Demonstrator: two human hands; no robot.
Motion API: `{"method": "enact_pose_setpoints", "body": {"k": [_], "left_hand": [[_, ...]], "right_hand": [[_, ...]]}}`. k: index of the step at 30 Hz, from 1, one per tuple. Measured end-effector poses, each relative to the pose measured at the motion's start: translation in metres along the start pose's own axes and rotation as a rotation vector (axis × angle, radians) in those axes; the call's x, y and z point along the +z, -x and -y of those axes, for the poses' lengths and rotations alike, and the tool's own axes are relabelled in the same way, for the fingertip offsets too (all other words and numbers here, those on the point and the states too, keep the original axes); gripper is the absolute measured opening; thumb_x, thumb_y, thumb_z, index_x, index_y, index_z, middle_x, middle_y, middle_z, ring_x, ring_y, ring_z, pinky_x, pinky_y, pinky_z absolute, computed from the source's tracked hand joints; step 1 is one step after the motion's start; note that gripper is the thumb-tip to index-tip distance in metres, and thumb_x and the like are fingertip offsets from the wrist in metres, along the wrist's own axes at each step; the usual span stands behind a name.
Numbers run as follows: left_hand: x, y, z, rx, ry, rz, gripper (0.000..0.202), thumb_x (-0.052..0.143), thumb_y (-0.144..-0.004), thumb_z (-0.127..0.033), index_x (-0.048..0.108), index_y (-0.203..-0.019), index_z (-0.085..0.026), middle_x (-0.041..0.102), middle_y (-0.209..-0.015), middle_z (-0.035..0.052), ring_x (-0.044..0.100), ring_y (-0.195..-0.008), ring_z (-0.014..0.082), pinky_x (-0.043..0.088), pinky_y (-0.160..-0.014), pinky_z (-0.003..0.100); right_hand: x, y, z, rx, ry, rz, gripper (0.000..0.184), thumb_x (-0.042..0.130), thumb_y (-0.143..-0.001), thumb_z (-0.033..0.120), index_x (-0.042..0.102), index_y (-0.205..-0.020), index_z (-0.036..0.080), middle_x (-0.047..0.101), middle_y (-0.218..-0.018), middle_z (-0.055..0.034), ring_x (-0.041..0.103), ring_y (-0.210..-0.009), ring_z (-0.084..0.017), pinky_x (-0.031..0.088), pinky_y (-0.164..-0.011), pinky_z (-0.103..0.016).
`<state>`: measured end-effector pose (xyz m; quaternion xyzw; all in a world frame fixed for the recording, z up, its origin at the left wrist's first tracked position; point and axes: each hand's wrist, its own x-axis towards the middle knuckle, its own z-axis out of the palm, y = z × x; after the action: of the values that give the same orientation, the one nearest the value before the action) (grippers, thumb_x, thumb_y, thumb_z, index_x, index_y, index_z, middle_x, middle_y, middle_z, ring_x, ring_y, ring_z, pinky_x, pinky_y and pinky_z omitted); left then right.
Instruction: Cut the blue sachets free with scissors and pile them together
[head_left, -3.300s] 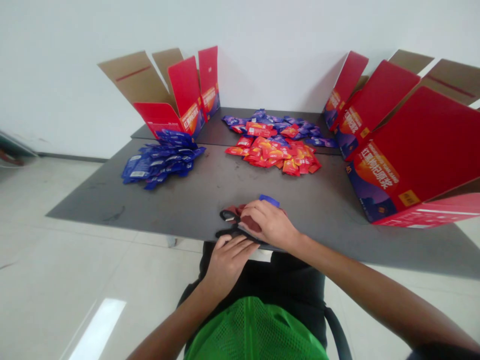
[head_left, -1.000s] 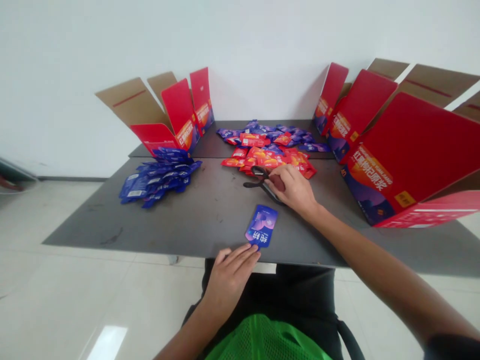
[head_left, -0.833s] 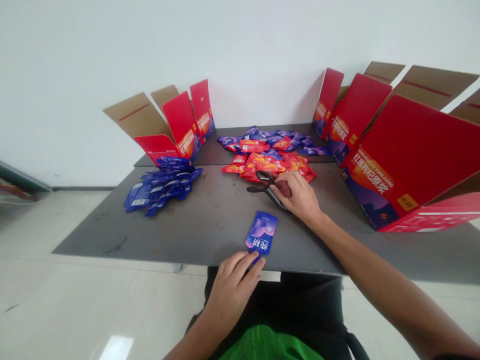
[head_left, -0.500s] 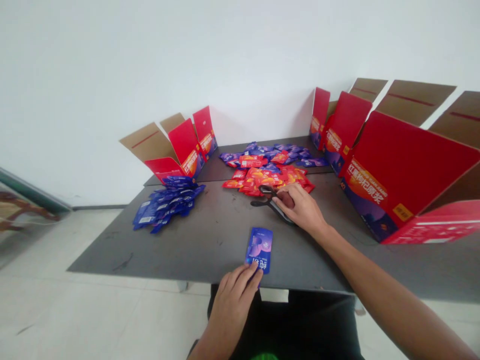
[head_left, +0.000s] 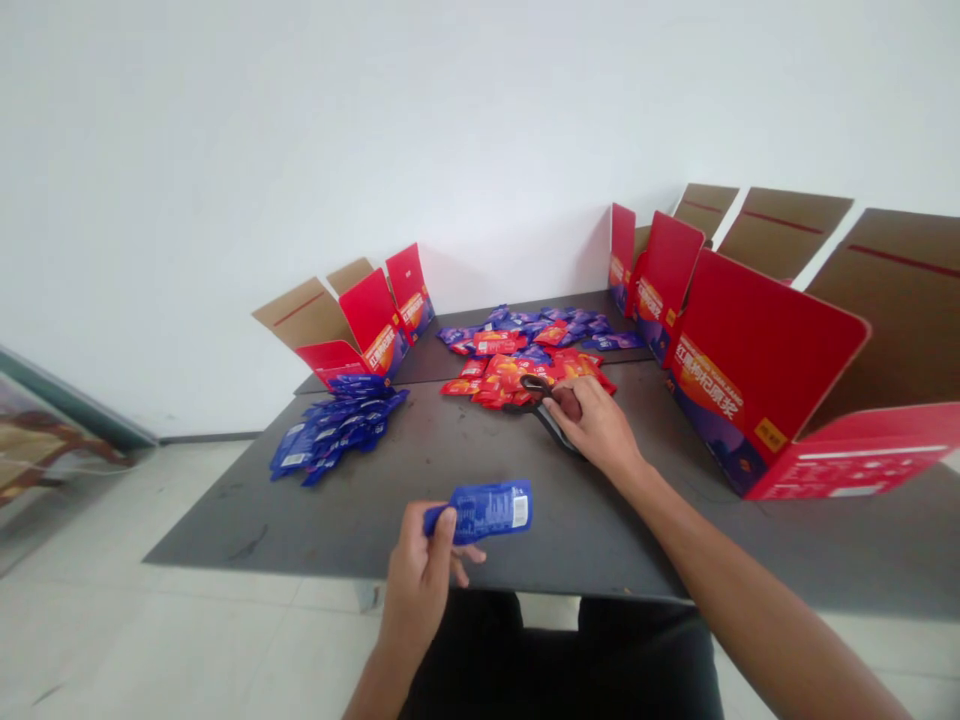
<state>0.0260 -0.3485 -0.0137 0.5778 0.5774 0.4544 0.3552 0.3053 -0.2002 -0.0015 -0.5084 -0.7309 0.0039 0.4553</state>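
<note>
Clamping a glossy blue barcoded sachet (head_left: 484, 512), the left hand (head_left: 416, 565) closes its fingers (head_left: 444, 530) around one end.

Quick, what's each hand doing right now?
Left hand: closed, holding a blue sachet.
Right hand: closed, holding black-handled scissors.

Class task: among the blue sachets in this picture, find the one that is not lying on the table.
The blue sachet gripped in the left hand, barcode showing. It alone is off the tabletop; the other blue sachets lie heaped there.
</note>
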Motion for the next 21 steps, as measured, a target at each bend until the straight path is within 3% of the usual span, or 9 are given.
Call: {"method": "enact_pose_setpoints", "body": {"k": [3,5,9,11,13,15,18,21], "left_hand": [[0.017,-0.007,-0.001,-0.216,0.315,0.075,0.054,0.065,-0.090,-0.066,0.043,-0.111,-0.021,0.070,-0.071,0.0001,0.077,-0.064,0.0264,0.050,-0.040,0.023],[0.026,-0.007,0.001,-0.339,0.438,0.105,0.064,0.075,-0.080,-0.066,0.041,-0.113,-0.022,0.068,-0.078,-0.0004,0.078,-0.067,0.0284,0.048,-0.037,0.021],[0.030,-0.004,0.004,-0.397,0.470,0.092,0.078,0.077,-0.080,-0.063,0.036,-0.133,-0.023,0.069,-0.100,0.0054,0.079,-0.069,0.0272,0.046,-0.037,0.020],[0.028,-0.001,0.005,-0.341,0.364,0.102,0.087,0.069,-0.086,-0.065,0.026,-0.149,-0.024,0.069,-0.104,0.0079,0.079,-0.069,0.0269,0.048,-0.037,0.022],[0.024,0.001,0.005,-0.254,0.149,0.144,0.085,0.059,-0.094,-0.064,0.021,-0.158,-0.023,0.070,-0.092,0.0048,0.077,-0.066,0.0246,0.051,-0.042,0.026],[0.019,0.005,0.004,-0.130,-0.151,0.184,0.066,0.051,-0.101,-0.059,0.037,-0.154,-0.022,0.070,-0.079,0.0020,0.074,-0.067,0.0223,0.057,-0.057,0.030],[0.009,0.009,-0.001,0.049,-0.554,0.232,0.047,0.050,-0.103,-0.053,0.061,-0.138,-0.024,0.073,-0.088,0.0051,0.073,-0.081,0.0229,0.057,-0.081,0.038],[-0.001,0.013,-0.003,0.130,-0.759,0.364,0.049,0.054,-0.102,-0.055,0.063,-0.138,-0.024,0.072,-0.091,0.0055,0.069,-0.082,0.0235,0.057,-0.079,0.039]], "right_hand": [[-0.001,0.000,0.000,0.014,0.000,0.001,0.023,0.058,-0.101,0.045,0.061,-0.109,0.024,0.068,-0.106,-0.0091,0.064,-0.100,-0.029,0.053,-0.085,-0.042],[-0.002,0.000,0.000,0.027,-0.003,0.002,0.023,0.057,-0.101,0.045,0.061,-0.109,0.024,0.067,-0.106,-0.0088,0.064,-0.101,-0.028,0.052,-0.085,-0.041],[-0.001,0.001,-0.002,0.042,-0.022,0.006,0.024,0.058,-0.100,0.047,0.060,-0.106,0.024,0.066,-0.102,-0.0084,0.064,-0.095,-0.027,0.052,-0.080,-0.040],[0.001,0.001,-0.003,0.050,-0.032,0.011,0.025,0.059,-0.099,0.048,0.060,-0.103,0.024,0.066,-0.099,-0.0078,0.063,-0.092,-0.027,0.052,-0.079,-0.039],[0.003,0.002,-0.003,0.053,-0.044,0.022,0.024,0.059,-0.099,0.048,0.059,-0.102,0.024,0.065,-0.098,-0.0075,0.063,-0.092,-0.026,0.051,-0.079,-0.039],[0.004,0.002,-0.003,0.050,-0.054,0.047,0.024,0.060,-0.098,0.047,0.059,-0.100,0.024,0.065,-0.096,-0.0070,0.063,-0.091,-0.026,0.050,-0.078,-0.038],[0.006,0.003,-0.003,0.040,-0.066,0.096,0.022,0.061,-0.098,0.046,0.059,-0.097,0.023,0.065,-0.092,-0.0060,0.062,-0.088,-0.025,0.048,-0.074,-0.037],[0.008,0.004,-0.004,0.021,-0.071,0.134,0.022,0.061,-0.098,0.045,0.060,-0.099,0.023,0.066,-0.094,-0.0056,0.062,-0.089,-0.024,0.047,-0.075,-0.036]]}}
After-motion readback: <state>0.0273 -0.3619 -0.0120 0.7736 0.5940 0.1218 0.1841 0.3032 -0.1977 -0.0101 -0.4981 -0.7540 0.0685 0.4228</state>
